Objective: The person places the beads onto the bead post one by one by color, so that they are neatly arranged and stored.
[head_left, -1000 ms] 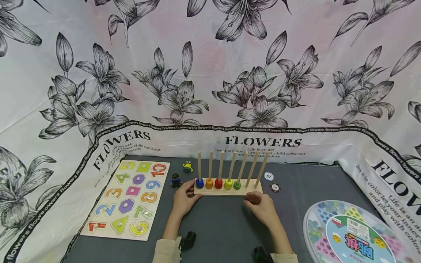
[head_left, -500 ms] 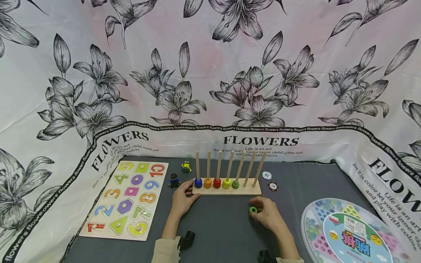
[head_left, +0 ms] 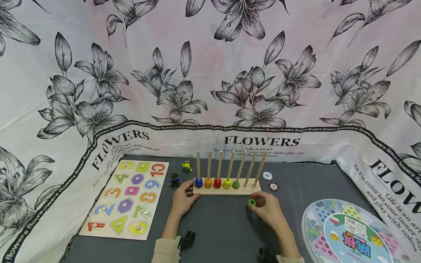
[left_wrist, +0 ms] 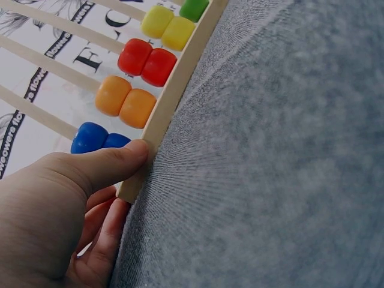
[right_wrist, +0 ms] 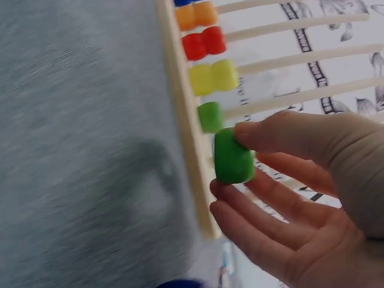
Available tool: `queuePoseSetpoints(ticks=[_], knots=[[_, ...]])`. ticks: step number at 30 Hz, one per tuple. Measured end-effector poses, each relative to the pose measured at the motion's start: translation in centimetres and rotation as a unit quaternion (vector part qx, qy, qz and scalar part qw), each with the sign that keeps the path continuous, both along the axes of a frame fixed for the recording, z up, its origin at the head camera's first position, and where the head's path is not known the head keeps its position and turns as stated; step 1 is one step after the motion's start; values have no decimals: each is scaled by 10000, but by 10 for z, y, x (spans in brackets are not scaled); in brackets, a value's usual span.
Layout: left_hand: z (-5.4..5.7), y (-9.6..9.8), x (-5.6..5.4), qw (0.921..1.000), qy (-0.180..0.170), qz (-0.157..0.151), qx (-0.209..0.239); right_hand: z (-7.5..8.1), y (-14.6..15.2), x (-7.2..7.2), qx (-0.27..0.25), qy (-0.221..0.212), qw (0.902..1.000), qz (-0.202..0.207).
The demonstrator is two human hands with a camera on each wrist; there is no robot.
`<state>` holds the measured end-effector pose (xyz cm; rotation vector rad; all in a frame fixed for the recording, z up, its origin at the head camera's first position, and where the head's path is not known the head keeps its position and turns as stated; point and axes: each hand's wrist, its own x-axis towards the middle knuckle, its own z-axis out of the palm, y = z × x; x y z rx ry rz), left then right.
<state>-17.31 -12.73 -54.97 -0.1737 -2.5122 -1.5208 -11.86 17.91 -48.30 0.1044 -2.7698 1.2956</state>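
A wooden bead stacker [head_left: 245,191] with upright pegs stands mid-table. Two blue beads [left_wrist: 91,138], two orange beads [left_wrist: 137,108], two red beads [left_wrist: 158,67] and two yellow beads [left_wrist: 178,33] sit on its first pegs from the left. A single green bead [right_wrist: 210,117] is on the peg after them; the last two pegs are bare. My left hand [head_left: 182,200] grips the base's left end, thumb on the front face. Between thumb and fingers my right hand [head_left: 269,209] pinches a loose green bead [right_wrist: 233,157], just in front of the base's right end.
On the left lies a number-and-shape puzzle board [head_left: 131,201]. Two small figures, one dark [head_left: 174,180] and one yellow-green [head_left: 186,167], stand behind the left hand. Two chips [head_left: 273,186] lie right of the stacker; a round game box [head_left: 314,219] sits front right.
My right hand moved away from the base toward me, showing the green bead, then rose slightly back toward the stacker with it. The left hand stays at the base's left end.
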Motion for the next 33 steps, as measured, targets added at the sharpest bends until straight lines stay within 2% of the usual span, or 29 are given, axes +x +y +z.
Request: queuePoseSetpoints(ticks=[6,11,17,20,24,27,33], knots=[[0,-1,0,10000,-5,-13,43,24,-6,-11,-532,708,9961,46],[-1,-2,0,10000,-28,-19,38,49,-14,-20,-967,1478,9843,15],[-3,-2,-1,10000,-39,3,-22,79,-28,-30,-1885,2250,9557,-213],[-3,-2,-1,10000,-21,8,-30,95,-38,-33,-1996,2746,9401,-322],[-2,-2,0,10000,-27,-1,-35,116,-52,-34,-1898,3274,9245,-457],[-1,-2,0,10000,-69,29,-6,118,-57,-40,-1859,3359,9212,-627],[2,-1,0,10000,9,-2,32,102,-56,-54,-1668,3220,9274,-921]])
